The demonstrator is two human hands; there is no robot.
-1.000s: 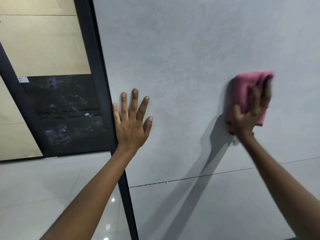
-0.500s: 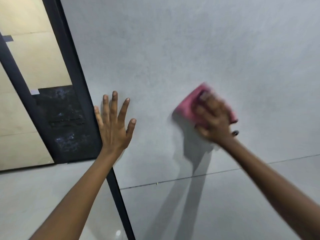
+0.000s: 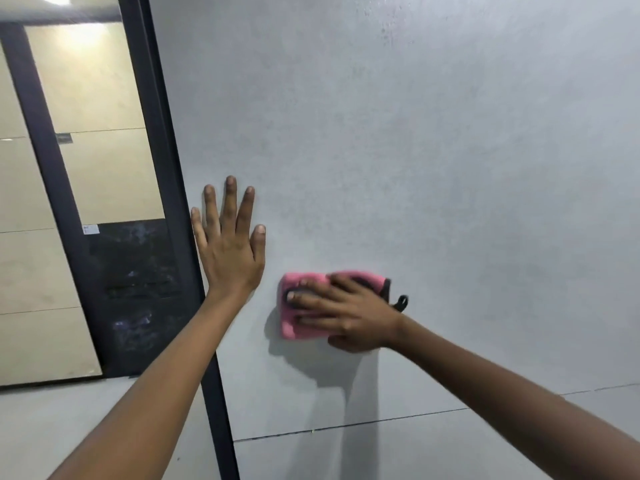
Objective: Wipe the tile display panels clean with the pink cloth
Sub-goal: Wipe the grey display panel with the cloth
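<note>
The pink cloth [image 3: 304, 308] has swept leftward and lower across the grey tile panel [image 3: 433, 168], nearing its left edge, so this strip looks nearly covered. The right hand [image 3: 346, 313] presses it flat with extended fingers; the left hand [image 3: 228, 244], fingers spread, braces beside the dark frame [image 3: 162, 168].

Pink cloth on a pale grey tile panel

The cloth [image 3: 299, 308] is bright pink, with a dark grey or black patch and a small black loop [image 3: 401, 302] at its right edge. The panel [image 3: 415, 150] beneath it is light grey with a faint cloudy mottling and a thin dark joint line low down. Its frame [image 3: 162, 168] is black. Behind the frame, the tiles [image 3: 104, 174] are cream-beige with thin seams, and one tile [image 3: 138, 271] is black with whitish-blue flecks. A small white label [image 3: 91, 229] sits at its corner.
</note>
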